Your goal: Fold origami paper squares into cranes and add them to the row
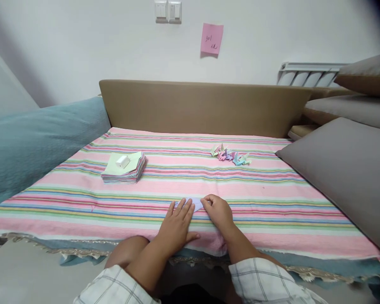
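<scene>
Left hand point(175, 228): palm down, near flat; fingers extended forward and slightly right, a little apart; thumb point(193, 236) splayed out to the right. Right hand point(220, 212): back of hand up, fingers curled, thumb and index meeting in a pinch directed left; hands near each other, not touching. Left forearm point(147, 265) angles forward and rightward, right forearm point(242, 244) forward and leftward. Left knee point(126, 250) bent, partly visible beside left forearm.

One folded paper point(196, 203), one paper stack point(133, 164), one block point(123, 161), one note point(212, 40), two switch plates point(161, 11), at least four cranes point(239, 159)
</scene>
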A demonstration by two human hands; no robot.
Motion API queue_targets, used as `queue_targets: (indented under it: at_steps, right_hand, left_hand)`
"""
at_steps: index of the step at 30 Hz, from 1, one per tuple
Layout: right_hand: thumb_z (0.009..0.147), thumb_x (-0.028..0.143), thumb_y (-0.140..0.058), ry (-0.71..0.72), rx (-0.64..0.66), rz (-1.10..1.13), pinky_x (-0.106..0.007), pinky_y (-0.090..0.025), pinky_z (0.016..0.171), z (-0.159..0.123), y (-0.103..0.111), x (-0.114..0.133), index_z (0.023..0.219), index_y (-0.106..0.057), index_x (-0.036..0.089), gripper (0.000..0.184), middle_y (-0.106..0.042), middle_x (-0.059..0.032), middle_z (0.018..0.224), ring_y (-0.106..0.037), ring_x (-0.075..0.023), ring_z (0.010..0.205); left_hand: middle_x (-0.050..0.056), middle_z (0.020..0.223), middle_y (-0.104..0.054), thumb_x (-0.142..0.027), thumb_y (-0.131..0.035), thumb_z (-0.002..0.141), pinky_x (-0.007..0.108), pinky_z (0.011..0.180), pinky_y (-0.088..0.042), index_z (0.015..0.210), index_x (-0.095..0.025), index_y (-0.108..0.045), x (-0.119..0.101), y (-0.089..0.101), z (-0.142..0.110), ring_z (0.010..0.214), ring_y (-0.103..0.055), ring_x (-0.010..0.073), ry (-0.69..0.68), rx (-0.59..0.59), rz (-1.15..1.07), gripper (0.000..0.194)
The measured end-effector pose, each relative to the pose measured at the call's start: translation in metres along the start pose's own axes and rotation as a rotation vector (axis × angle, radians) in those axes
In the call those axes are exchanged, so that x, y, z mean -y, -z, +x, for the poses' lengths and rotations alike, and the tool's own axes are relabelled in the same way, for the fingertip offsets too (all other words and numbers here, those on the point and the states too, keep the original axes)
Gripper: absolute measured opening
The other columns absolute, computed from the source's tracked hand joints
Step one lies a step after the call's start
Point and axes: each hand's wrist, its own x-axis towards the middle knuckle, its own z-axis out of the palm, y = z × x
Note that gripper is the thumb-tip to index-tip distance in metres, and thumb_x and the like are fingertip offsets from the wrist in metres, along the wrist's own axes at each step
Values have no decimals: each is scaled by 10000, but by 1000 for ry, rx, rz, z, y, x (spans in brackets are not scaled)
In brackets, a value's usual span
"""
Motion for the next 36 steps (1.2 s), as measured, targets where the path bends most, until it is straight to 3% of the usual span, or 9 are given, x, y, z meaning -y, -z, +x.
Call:
queue_targets:
  at_steps: [6,9,12,17,22,28,33,36]
  right_hand:
    - [822,335,-508,103,-59,-5,-276,-422,732,3,-7,-11,756,-672,218,212,-630,-37,823,-577,-172,804]
    - [803,314,-533,208,-160,32,-332,-422,848,2,-14,-16,865,-669,200,188,-608,-78,955,-550,-211,945]
    - [753,351,-597,303,-150,48,-382,-388,930,-2,-20,-15,1053,-615,201,335,-564,-95,1131,-499,-241,1079]
    - [698,366,-638,208,-78,-11,-428,-329,979,-7,-22,-9,1215,-503,240,550,-520,-73,1256,-437,-254,1182]
    - [687,301,-599,113,-66,0,-445,-301,1002,-3,-22,-12,1217,-490,242,544,-490,-69,1288,-409,-259,1214]
    - [672,213,-535,58,-100,61,-437,-346,971,5,-26,-23,1160,-534,247,490,-504,-65,1252,-442,-262,1172]
    - [663,113,-447,134,-194,71,-414,-380,960,6,-27,-28,1096,-576,192,459,-546,-91,1188,-475,-245,1131]
    - [694,74,-381,287,-302,69,-428,-356,990,-3,-24,-18,1096,-570,153,451,-568,-103,1173,-474,-227,1142]
  left_hand:
    - [128,1454,-320,-630,-515,746,526,1078,-207,1396,-153,-310,2,6,2,1336,-274,321,8,67,-13,832]
    - [131,1453,-322,-624,-521,745,524,1082,-196,1393,-157,-315,0,8,3,1335,-278,319,9,75,-25,825]
    - [129,1455,-319,-618,-521,747,520,1085,-190,1391,-163,-321,1,7,3,1336,-276,317,9,71,-28,813]
    - [129,1457,-317,-632,-510,743,513,1090,-177,1394,-158,-312,3,2,2,1341,-266,314,5,55,-22,830]
    - [125,1455,-323,-642,-496,745,511,1090,-172,1403,-164,-293,3,2,2,1339,-270,312,1,46,-16,838]
    - [125,1458,-314,-634,-508,744,507,1088,-172,1393,-154,-313,2,6,3,1340,-267,311,11,79,-20,830]
    - [120,1460,-313,-643,-493,748,501,1090,-169,1398,-163,-305,2,5,2,1339,-269,307,11,72,-22,829]
    - [120,1454,-328,-650,-485,748,503,1091,-163,1403,-179,-297,3,2,1,1337,-272,307,10,44,-21,829]
